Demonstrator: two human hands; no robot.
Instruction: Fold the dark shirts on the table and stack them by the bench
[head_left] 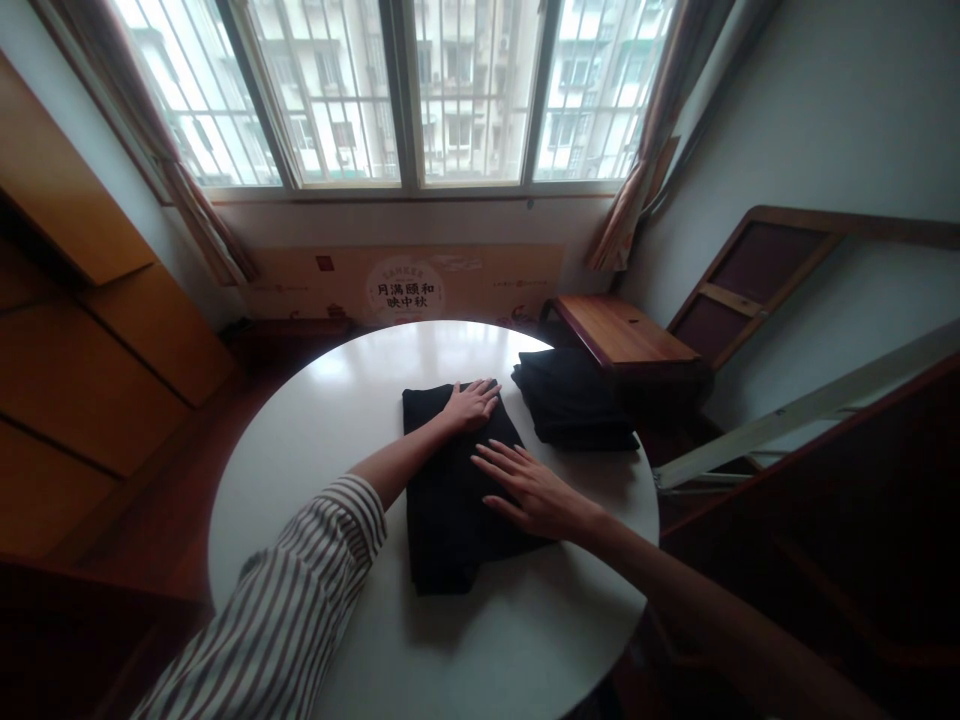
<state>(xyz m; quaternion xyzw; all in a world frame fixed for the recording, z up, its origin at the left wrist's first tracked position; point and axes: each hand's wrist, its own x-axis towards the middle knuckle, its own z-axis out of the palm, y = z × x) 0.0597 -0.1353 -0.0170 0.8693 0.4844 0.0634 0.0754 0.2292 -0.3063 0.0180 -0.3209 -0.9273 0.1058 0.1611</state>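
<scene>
A folded black garment, perhaps trousers, lies flat on the round white table. Across its far end rests my left hand, palm down with the fingers spread. My right hand is over the garment's right side, fingers stretched out and apart; whether it presses on the cloth or hovers just above I cannot tell. Neither hand grips anything. To the right, near the table's edge, sits a second folded black cloth bundle, apart from both hands.
Beyond the table's right edge stands a low wooden stool or side table. A framed wooden panel leans by the right wall. Orange-brown cabinets line the left side. A barred window with curtains and a printed banner are at the back.
</scene>
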